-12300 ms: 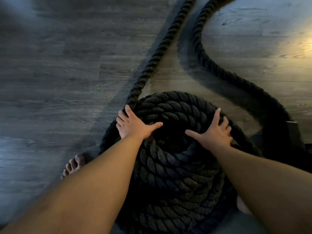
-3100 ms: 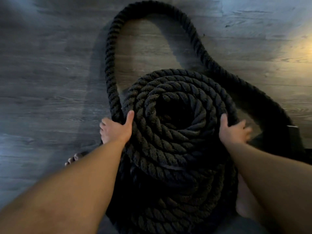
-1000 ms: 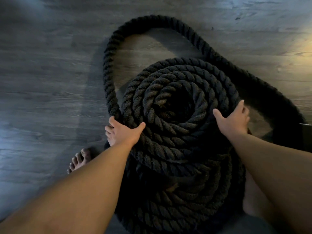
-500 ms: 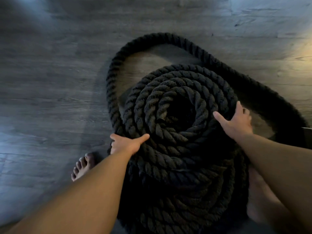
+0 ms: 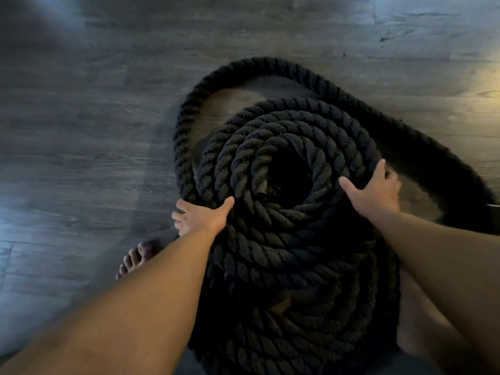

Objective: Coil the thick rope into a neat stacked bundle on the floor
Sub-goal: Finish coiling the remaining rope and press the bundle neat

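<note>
Dim one here: cool bluish light washes the floor (image 5: 81, 185) from the left and the top corners, and a warm yellow glow creeps in at the right edge. The rope (image 5: 270, 239) reads nearly black, its lower turns sinking into murk, with a soft shadow pooled on the floor to its left and inside its loop. Soft picture all over, the right hand (image 5: 376, 196) a touch smeared, and the wide lens bows the floor's lines and swells the forearms (image 5: 135, 307) near the bottom.
</note>
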